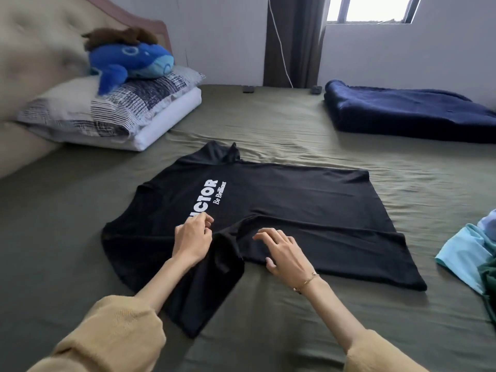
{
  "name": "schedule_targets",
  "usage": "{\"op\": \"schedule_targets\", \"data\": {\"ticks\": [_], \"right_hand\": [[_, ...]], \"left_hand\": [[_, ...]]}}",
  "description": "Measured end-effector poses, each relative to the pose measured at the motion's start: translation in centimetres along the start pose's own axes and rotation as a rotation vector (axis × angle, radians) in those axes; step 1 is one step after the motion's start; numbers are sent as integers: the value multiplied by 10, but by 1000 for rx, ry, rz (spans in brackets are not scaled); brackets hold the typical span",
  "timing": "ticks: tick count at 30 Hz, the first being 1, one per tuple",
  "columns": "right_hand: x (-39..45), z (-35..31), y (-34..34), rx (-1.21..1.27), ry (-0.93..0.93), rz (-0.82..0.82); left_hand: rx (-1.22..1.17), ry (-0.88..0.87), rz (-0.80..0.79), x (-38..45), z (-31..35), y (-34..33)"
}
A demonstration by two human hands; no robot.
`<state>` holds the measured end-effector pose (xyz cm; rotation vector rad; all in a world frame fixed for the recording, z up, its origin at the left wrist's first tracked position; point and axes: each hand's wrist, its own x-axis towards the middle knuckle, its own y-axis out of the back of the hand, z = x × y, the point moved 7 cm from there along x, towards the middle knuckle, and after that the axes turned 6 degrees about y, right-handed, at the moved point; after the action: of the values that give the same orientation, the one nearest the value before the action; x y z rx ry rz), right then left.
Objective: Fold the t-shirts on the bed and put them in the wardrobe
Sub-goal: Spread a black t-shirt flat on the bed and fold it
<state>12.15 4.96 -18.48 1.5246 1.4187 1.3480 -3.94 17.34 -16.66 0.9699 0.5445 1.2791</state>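
Head view, near to far. Closest in: two tan sleeves (112, 336), forearms reaching out over the green bed (268, 331). Then the hands, both on a black t-shirt (295, 210) spread flat across the middle of the bed. Left hand (192, 237) with fingers curled, seemingly pinching fabric beside the white lettering near the collar side; exact hold hard to tell. Right hand (284, 251) loose and spread, fingertips resting on a raised ridge of cloth, gripping nothing. One sleeve of the shirt flopped toward the bed's near edge.

Risks from here, as judgement: a bunched ridge between the hands, likely to get trapped in the fold and crease the front; a one-sided pinch by the left hand, apt to drag the whole shirt askew over the slippery sheet; the near sleeve, prone to slipping out of the fold if not tucked first.

Off to the right edge: a small heap of other clothes (467, 253), light blue and green, close enough to get swept up by a wide fold. Farther back: a folded navy blanket (402, 111), stacked pillows (112, 114) with a blue plush whale (131, 63), a curtain (295, 38) and a window (373, 8). No wardrobe in sight.
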Motion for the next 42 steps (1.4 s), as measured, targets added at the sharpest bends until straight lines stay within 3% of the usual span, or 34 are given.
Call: {"op": "schedule_targets", "data": {"ticks": [5, 12, 18, 23, 28, 32, 34, 37, 40, 42], "right_hand": [[27, -60, -16, 24, 230, -10], [28, -105, -44, 29, 445, -195], [47, -144, -63, 43, 558, -131], [99, -139, -57, 282, 274, -116], [177, -105, -44, 347, -21, 78], [228, -73, -46, 311, -151, 46], [249, -63, -50, 267, -202, 17], [268, -54, -59, 219, -266, -25], [276, -50, -59, 137, -308, -27], [281, -45, -58, 60, -319, -18]], "left_hand": [[4, 70, -54, 1, -75, 32], [-105, 36, -171, -7, -132, 55], [-194, -8, -268, -7, -158, 61], [-368, 66, -274, 4, -168, 66], [-529, 212, -217, 20, -182, 76], [-647, 219, -352, 24, -200, 68], [-559, 224, -356, 34, -205, 65], [-315, 217, -176, 54, -209, 67], [-194, 174, -92, 67, -203, 72], [53, 115, 3, 75, -195, 76]]}}
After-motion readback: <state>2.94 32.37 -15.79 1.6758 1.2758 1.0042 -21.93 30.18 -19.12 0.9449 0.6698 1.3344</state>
